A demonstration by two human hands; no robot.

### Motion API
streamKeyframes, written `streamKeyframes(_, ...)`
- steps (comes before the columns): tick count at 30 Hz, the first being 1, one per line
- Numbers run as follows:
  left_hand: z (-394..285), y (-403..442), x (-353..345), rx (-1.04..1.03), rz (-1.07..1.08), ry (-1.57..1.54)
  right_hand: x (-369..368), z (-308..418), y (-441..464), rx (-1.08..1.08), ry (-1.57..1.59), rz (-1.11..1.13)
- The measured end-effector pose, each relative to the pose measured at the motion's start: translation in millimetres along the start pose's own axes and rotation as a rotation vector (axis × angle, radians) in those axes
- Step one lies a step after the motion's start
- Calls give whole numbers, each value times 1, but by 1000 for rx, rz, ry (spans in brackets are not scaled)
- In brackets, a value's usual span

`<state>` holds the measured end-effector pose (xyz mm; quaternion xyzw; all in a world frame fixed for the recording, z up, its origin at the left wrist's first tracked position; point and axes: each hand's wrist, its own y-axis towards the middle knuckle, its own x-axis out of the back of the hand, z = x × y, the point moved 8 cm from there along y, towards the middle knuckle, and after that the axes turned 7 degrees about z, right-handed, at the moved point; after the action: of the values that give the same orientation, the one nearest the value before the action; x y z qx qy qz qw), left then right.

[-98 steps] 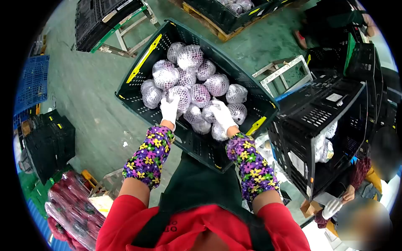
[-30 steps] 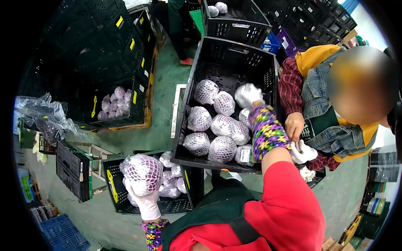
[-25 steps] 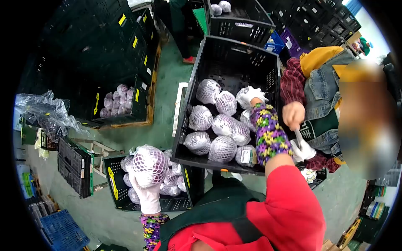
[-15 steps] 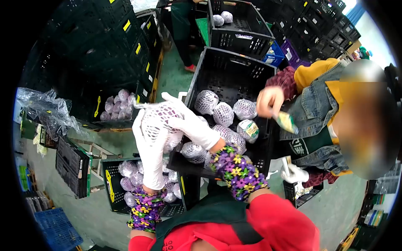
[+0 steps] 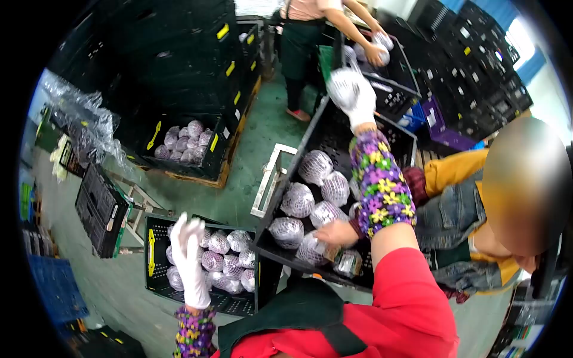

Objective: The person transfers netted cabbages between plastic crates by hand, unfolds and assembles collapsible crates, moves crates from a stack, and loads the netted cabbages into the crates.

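Note:
My right hand (image 5: pixel 360 102), in a white glove, is stretched far forward over the back of the large black crate (image 5: pixel 409 136). Its fingers are closed on a round netted produce piece (image 5: pixel 344 88), whitish and blurred. My left hand (image 5: pixel 191 259), also gloved in white, is raised with fingers apart and holds nothing. Below it is a smaller black crate (image 5: pixel 156 286) of round purple produce in white nets (image 5: pixel 219 241). More netted pieces (image 5: pixel 297 199) lie in the large crate, where a co-worker's hand (image 5: pixel 337 233) touches one beside a labelled piece (image 5: pixel 347 262).
Another person's hands (image 5: pixel 377 53) hold netted pieces over a crate at the back. Tall stacks of black crates (image 5: pixel 161 65) stand on the left; others (image 5: pixel 465 71) stand at right. A crate of netted produce (image 5: pixel 185 143) sits on a pallet. A metal frame (image 5: pixel 270 179) adjoins the large crate.
My hands were together around a netted piece and have parted. The right has reached forward holding a netted piece; the left has moved down-left, opened. The co-worker's hand has lowered into the large crate.

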<state>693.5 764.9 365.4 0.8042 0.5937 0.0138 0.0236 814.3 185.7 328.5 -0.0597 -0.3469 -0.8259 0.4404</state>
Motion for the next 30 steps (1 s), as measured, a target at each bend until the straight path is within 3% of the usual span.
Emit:
streamKeyframes(1,20,-22,27,99,-96,12,10,-37,-15,167,-469,-86)
streamKeyframes(2,41,-46,54,187,-195,55,2,-67,-34,-81,-73,-50)
streamKeyframes(4,89,-106,105,344,-327,77,-18,-129,-95,-513,936,-399)
streamKeyframes(6,131,-166,141,494,-432,82,-44,-168,-131,-624,723,-334)
streamKeyframes(8,154,-211,153,612,-504,52,-75,-162,-164,-841,-7,-44)
streamKeyframes(9,157,-224,150,638,-522,22,-94,-147,-144,-742,-454,379)
streamKeyframes(10,172,-234,153,615,-486,-12,-108,-205,-146,-524,-629,402)
streamKeyframes(11,181,-240,153,598,-491,-74,-120,-167,-130,-334,-804,636)
streamKeyframes(12,184,-242,152,578,-472,-107,-120,-114,-132,-10,-821,718)
streamKeyframes(13,190,-245,157,607,-470,-95,-124,-106,-132,131,-905,942)
streamKeyframes(14,182,-238,159,617,-489,-54,-118,-72,-121,-176,-1055,993)
streamKeyframes(15,195,-241,172,562,-481,-41,-96,-66,-102,-135,-1160,879)
streamKeyframes(16,201,-244,186,568,-477,35,-60,-140,-70,-141,-1277,517)
streamKeyframes(17,207,-240,199,575,-452,108,-34,-103,-58,-386,-750,171)
streamKeyframes(18,214,-238,214,570,-468,156,-9,-64,-54,-401,-174,-266)
streamKeyframes(19,221,-233,229,566,-472,201,-17,35,-55,-361,-280,-347)
streamKeyframes(20,225,-225,241,547,-481,217,-33,127,-63,-148,-220,-362)
streamKeyframes(21,229,-215,252,524,-486,232,-53,183,-81,-108,77,-447)
streamKeyframes(23,260,-201,278,511,-478,168,-112,291,-121,-30,261,-317)
streamKeyframes(24,274,-195,290,534,-454,297,-138,311,-143,107,236,-206)
streamKeyframes(26,304,-176,321,599,-416,525,-231,358,-204,47,250,105)
streamKeyframes(27,334,-169,342,497,-361,823,-283,358,-236,1,109,291)
streamKeyframes(28,344,-157,354,537,-305,984,-339,353,-268,-63,79,608)
streamKeyframes(30,350,-139,379,705,-241,1178,-441,304,-349,-343,364,749)
